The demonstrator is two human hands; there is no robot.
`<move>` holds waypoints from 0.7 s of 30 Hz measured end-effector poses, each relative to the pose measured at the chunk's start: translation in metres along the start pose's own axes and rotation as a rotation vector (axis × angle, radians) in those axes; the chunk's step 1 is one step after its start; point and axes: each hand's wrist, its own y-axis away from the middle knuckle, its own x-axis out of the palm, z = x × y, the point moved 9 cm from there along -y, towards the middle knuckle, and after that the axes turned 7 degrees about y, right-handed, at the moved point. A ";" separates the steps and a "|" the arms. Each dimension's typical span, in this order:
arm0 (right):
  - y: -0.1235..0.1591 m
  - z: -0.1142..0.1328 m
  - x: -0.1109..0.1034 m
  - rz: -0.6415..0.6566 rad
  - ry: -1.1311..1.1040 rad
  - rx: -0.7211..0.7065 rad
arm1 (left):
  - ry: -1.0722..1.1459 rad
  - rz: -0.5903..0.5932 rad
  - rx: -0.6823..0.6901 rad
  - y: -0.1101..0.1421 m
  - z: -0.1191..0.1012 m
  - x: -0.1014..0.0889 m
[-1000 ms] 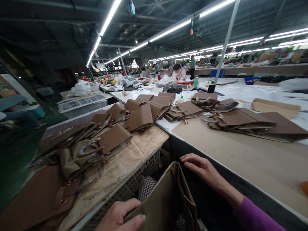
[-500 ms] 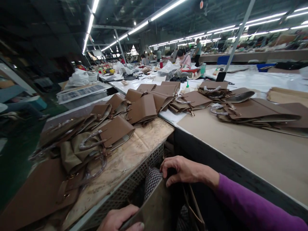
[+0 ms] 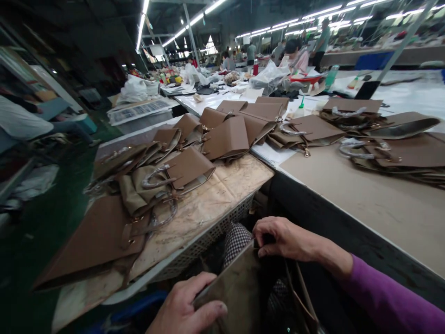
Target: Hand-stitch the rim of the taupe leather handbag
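An olive-brown bag (image 3: 239, 287) stands mouth upward in my lap, its inside dark between two panels. My left hand (image 3: 194, 301) is closed on the near panel's rim, thumb on the inner face. At the far corner of that rim, my right hand (image 3: 278, 235) pinches the edge between thumb and curled fingers. The bag's other panel (image 3: 301, 297) hangs apart on the right, with neither hand on it. Checkered cloth (image 3: 237, 241) shows just beyond the bag.
Brown handbags (image 3: 225, 139) with plastic-wrapped handles lie on the left worktop (image 3: 239, 178), above a plastic crate (image 3: 208, 246). More bags (image 3: 410, 150) rest on the right table (image 3: 365, 204). A green-capped bottle (image 3: 300, 109) stands behind. People work farther back; one sits at far left.
My view has swung left and down, so the scene sits farther right. Both hands keep their grip on the bag's rim, and more of the left hand shows.
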 end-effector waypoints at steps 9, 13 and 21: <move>0.006 0.015 -0.009 -0.102 -0.178 -0.076 | 0.162 -0.270 -0.076 0.027 0.025 -0.004; 0.012 0.008 0.008 0.000 -0.165 -0.008 | 0.123 -0.311 0.019 0.032 0.014 -0.007; 0.020 -0.009 0.020 0.066 -0.244 0.100 | 0.099 -0.274 0.138 0.032 -0.008 -0.002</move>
